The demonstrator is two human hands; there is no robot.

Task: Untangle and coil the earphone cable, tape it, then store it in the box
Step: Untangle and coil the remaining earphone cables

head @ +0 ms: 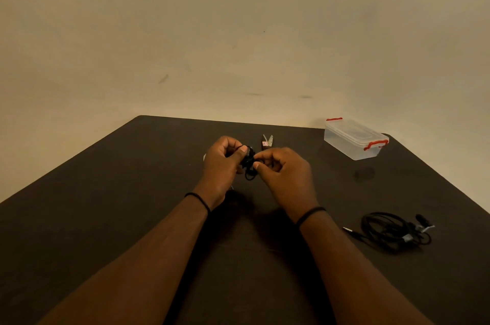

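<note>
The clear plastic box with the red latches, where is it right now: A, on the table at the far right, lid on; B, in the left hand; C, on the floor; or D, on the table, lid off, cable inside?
A: the clear plastic box stands on the table at its far right corner, lid on.

No readable text anywhere.

A small red-and-white label is showing on the scissors [266, 142] lying on the dark table [106, 205], but its print is appearing too small and blurred to make out; nothing else in view is carrying any lettering, number or sign.
</note>
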